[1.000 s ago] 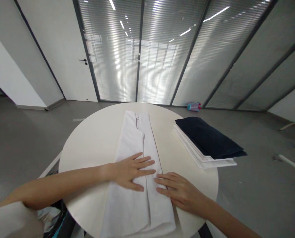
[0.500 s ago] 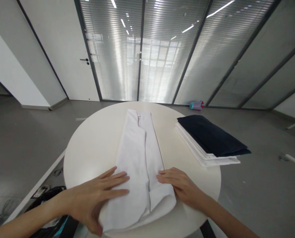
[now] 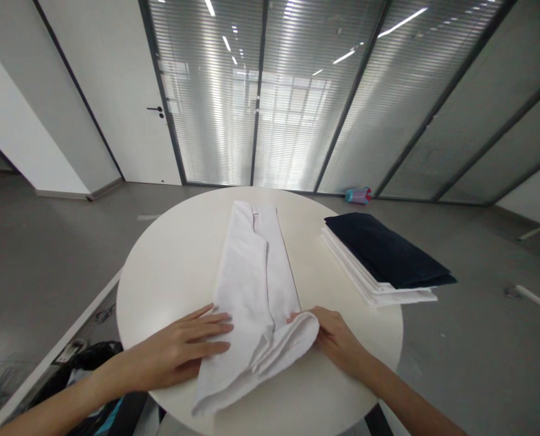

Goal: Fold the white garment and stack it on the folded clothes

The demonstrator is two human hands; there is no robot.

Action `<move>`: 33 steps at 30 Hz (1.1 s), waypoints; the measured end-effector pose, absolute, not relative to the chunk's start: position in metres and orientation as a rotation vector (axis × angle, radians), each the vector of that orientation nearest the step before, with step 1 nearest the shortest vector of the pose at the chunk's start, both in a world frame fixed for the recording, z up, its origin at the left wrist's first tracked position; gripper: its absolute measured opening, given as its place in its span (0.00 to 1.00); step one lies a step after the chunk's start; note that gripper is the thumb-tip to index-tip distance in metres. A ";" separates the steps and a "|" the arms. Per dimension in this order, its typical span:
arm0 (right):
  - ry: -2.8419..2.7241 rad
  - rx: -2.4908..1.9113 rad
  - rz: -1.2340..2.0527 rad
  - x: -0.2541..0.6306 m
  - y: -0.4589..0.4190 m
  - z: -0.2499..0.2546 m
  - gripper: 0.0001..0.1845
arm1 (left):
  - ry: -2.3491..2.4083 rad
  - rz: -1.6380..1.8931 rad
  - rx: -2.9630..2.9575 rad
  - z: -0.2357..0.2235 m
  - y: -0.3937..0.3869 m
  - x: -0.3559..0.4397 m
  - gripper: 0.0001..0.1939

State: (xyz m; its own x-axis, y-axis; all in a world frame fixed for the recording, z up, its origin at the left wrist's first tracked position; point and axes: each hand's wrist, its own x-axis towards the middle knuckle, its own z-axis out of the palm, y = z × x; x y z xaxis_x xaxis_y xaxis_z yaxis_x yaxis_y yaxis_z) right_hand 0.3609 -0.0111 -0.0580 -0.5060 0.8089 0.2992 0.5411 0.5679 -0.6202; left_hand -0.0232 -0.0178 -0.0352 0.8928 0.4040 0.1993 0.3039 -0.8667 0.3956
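A white garment, folded into a long strip, lies lengthwise on the round white table. My left hand rests flat on its lower left side, fingers stretched out. On the other side, my right hand grips the lower right edge, which is raised and curled up over its fingers. Part of those fingers is hidden by the cloth. The garment's bottom end is wrinkled and lies close to the table's near edge.
To the right sits a stack of folded white cloth with a dark navy folded cloth on top. A black bag is low at the left, beside the table. Behind, a blue and red item lies on the floor by the glass wall.
My right hand has taken hold of the garment's lower right edge and lifted it up and inward. My left hand has flattened, its thumb drawing in from the bottom corner.
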 end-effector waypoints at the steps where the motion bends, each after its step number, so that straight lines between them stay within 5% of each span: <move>1: -2.224 -1.123 0.620 0.360 -0.009 -0.056 0.23 | 0.532 0.410 2.686 -0.035 -0.015 -0.023 0.31; 6: -2.060 -1.296 0.824 0.346 0.018 -0.043 0.27 | 0.934 0.626 2.194 -0.044 0.022 -0.014 0.15; 12: -1.630 -1.693 1.238 0.328 0.070 -0.045 0.25 | 1.152 0.602 1.312 -0.055 0.093 0.006 0.34; 19: -1.479 -1.701 1.371 0.333 0.079 -0.051 0.13 | 1.220 0.695 1.225 -0.045 0.089 0.008 0.54; 24: -1.634 -1.695 1.150 0.333 0.075 -0.053 0.35 | 1.185 0.723 1.341 -0.052 0.090 0.008 0.53; 33: -2.190 -1.551 0.000 0.310 0.058 -0.025 0.24 | 1.557 0.801 2.422 -0.037 0.081 0.016 0.23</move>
State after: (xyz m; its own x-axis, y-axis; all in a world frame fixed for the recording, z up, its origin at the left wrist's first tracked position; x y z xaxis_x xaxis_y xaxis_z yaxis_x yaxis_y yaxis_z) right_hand 0.3098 0.0582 -0.0249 -0.2637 0.8946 0.3608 0.8947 0.3666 -0.2552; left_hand 0.0161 0.0815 -0.0368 0.3174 0.8804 0.3524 0.7988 -0.4485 0.4011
